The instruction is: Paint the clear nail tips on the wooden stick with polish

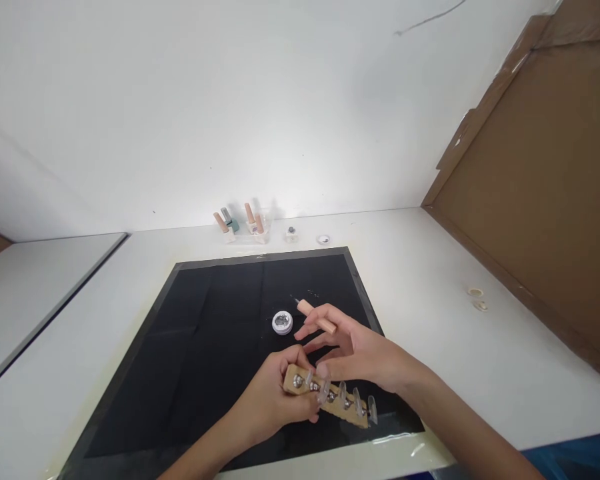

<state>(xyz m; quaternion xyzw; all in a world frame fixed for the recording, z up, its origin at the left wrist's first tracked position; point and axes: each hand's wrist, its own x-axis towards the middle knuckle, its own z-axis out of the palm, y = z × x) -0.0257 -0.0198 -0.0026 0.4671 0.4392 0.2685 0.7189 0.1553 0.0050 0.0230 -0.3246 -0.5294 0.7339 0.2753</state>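
My left hand (280, 397) grips one end of a wooden nail tip stand (350, 415), with its fingers and thumb wrapped round it. Shiny metal balls sit along the stand, and several clear nail tips (357, 402) stand up from it. A peach-handled nail polish brush (325, 324) lies between the fingers of my right hand (353, 347), its thin tip pointing up and left. That hand's thumb is close to the stand's near nail tips; whether it touches one is hard to tell. A small round jar (282, 323) with silvery contents rests beyond my hands on the black mat (220, 333).
Peach-capped polish bottles (255, 223) and a green one (230, 220) stand in a clear holder by the wall. An uncapped bottle (291, 234) and a small lid (323, 239) are nearby. Two small rings (475, 293) lie right, near a cardboard panel (535, 200).
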